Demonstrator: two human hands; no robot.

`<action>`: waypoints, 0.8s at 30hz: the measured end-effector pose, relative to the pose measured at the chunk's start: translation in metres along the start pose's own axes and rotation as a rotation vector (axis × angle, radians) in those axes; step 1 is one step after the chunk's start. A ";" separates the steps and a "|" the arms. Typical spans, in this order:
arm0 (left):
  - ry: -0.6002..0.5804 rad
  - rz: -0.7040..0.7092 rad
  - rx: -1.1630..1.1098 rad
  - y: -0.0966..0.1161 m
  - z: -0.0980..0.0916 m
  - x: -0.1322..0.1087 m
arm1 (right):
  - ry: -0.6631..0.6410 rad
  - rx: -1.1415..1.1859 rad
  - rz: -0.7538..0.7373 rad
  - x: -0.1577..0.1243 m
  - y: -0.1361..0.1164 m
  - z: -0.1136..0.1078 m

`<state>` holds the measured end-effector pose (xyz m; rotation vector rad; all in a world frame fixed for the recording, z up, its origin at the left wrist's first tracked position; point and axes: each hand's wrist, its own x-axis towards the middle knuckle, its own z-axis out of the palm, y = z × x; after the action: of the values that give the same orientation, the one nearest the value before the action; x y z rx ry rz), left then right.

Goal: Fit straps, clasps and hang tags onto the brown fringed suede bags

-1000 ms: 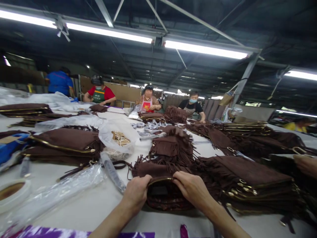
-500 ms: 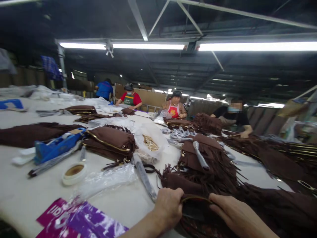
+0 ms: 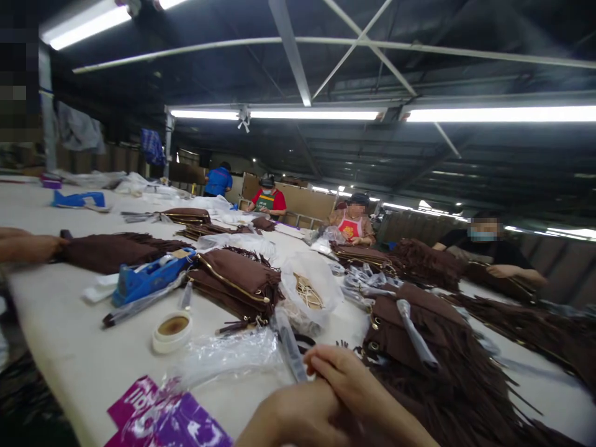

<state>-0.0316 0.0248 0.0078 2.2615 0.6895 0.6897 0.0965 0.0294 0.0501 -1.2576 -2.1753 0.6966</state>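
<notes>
At the bottom middle, my left hand [image 3: 293, 410] lies low with its back toward me. Its fingers are hidden. My right hand [image 3: 347, 379] crosses just above it, fingers bent together and fingertips pointing left; what they grip, if anything, is hidden. Right beside my right hand lies a dark brown fringed bag [image 3: 433, 335] with gold eyelets. On top of that bag rests a plastic-wrapped strap [image 3: 414, 332]. Another wrapped strap [image 3: 289, 347] lies on the table just beyond my fingertips, beside a clear bag of tan tags [image 3: 307, 292].
On the table [image 3: 69, 347] are a blue tape dispenser [image 3: 149, 276], a tape roll [image 3: 172, 330], clear plastic bags [image 3: 233, 354], purple packaging [image 3: 186, 419] and stacked brown zipped bags [image 3: 237, 273]. Another person's arm [image 3: 28, 245] reaches in from the left to a brown bag [image 3: 112, 249]. Several people sit beyond.
My hands, apart on the rim of an open brown bag before, are now together and overlapping, with that rim out of sight. The view has swung left, and another person's arm has appeared.
</notes>
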 end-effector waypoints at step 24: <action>0.433 -0.632 0.834 -0.077 -0.051 -0.008 | -0.033 -0.632 0.125 0.054 -0.004 0.052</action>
<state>-0.0914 0.0906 -0.0170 2.3454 2.1052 0.6323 0.0361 0.0669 0.0253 -1.7033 -2.4538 0.0544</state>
